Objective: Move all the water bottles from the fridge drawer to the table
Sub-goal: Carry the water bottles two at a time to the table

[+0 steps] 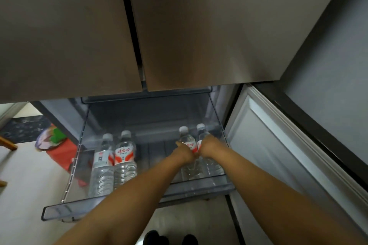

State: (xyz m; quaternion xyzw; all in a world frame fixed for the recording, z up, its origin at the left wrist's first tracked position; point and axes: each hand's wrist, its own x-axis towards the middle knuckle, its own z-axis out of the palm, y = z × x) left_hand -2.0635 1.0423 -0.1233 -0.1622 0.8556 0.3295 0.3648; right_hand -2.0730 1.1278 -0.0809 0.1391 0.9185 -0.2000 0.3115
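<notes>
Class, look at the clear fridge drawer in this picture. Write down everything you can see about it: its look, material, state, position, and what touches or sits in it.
The fridge drawer looks like clear, slightly frosted plastic with a thick front rim. It is pulled out, open, below the closed upper doors. Four water bottles lie in it, caps pointing inward: two on the left side by side, untouched, and two on the right. The left hand and the right hand each grip one of the right pair at its label. The floor shows through its walls.
</notes>
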